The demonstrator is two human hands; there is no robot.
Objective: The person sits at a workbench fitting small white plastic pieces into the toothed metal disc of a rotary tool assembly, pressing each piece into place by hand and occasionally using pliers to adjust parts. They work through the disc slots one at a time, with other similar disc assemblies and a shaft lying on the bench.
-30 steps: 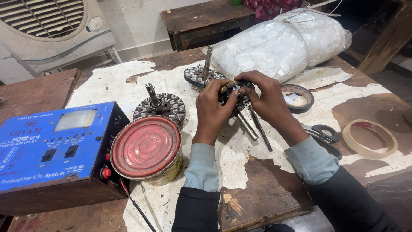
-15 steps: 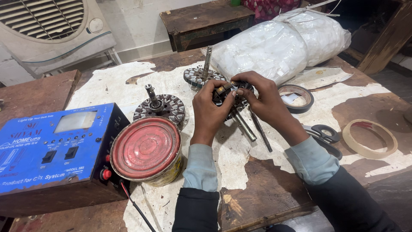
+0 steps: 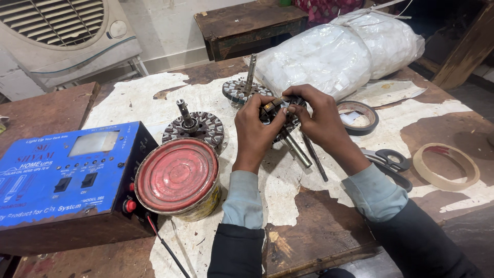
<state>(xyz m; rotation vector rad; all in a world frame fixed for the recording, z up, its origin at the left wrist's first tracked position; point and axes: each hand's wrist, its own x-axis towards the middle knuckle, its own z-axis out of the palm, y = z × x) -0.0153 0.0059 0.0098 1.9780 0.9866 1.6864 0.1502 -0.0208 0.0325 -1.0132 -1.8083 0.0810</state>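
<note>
My left hand (image 3: 256, 135) and my right hand (image 3: 320, 119) meet above the table's middle, both gripping a dark round motor core (image 3: 278, 110) with a metal shaft (image 3: 297, 150) that slants down toward me. Fingertips of both hands pinch at the top of the core, where a small light piece shows. Much of the core is hidden by my fingers. A thin dark rod (image 3: 315, 157) lies on the table beside the shaft.
Two more slotted motor cores (image 3: 194, 127) (image 3: 242, 88) with upright shafts stand behind. A red-lidded tin (image 3: 177, 177) and a blue electrical box (image 3: 67, 175) sit at left. Tape rolls (image 3: 360, 117) (image 3: 446, 166), scissors (image 3: 387, 160) and a white plastic bag (image 3: 334, 51) lie at right.
Both hands have stayed on the core, with only small shifts of the fingers at its top. Nothing else on the table has moved.
</note>
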